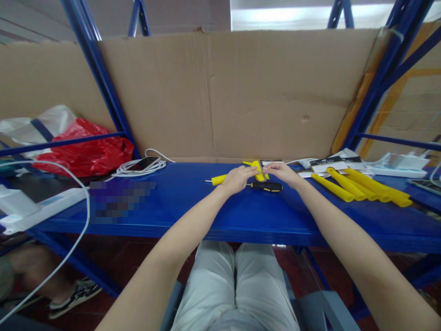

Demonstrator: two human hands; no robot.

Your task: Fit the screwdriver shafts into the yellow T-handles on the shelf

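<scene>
My left hand (240, 179) is closed on a yellow scraper head (256, 164) with a thin metal blade strip (263, 172). From the other side my right hand (283, 174) pinches at the blade edge; its fingertips are small in view, and I cannot see exactly what lies between them. Just below the hands lies a screwdriver (268, 186) with a black and yellow handle, its shaft running left under my left hand. A yellow handle (218, 179) pokes out left of that hand, partly covered by it. Beyond it shows a thin metal tip (208, 181).
Several yellow tube handles (358, 186) lie at the right beside white and black packets (332, 163). Coiled white cable (139, 168), a red bag (91, 149) and a power strip (51, 209) are left. Cardboard (268, 92) walls the back of the blue table (186, 202).
</scene>
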